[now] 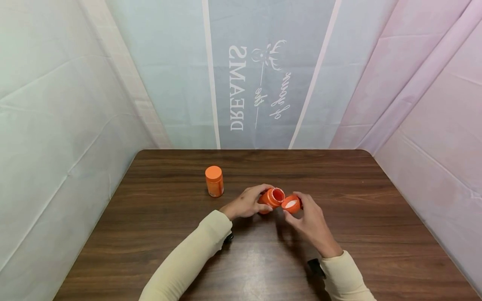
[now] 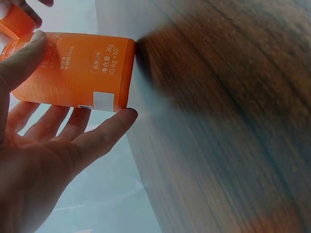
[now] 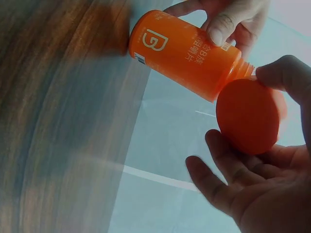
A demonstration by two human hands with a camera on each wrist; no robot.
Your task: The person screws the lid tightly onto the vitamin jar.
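The left hand (image 1: pixel 246 201) gripped an open bottle (image 1: pixel 267 200), tilted; the right hand (image 1: pixel 311 219) pinched a cap (image 1: pixel 291 204) at its right. I noted a capped bottle (image 1: pixel 214 182) upright farther left.

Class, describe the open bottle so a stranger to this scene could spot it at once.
On the dark wooden table, a capped bottle stands upright; look right of it in the head view, to the person's left hand. This hand grips the open bottle, tilted toward the orange lid in the right hand. Its uncovered mouth sets it apart from the capped bottle.
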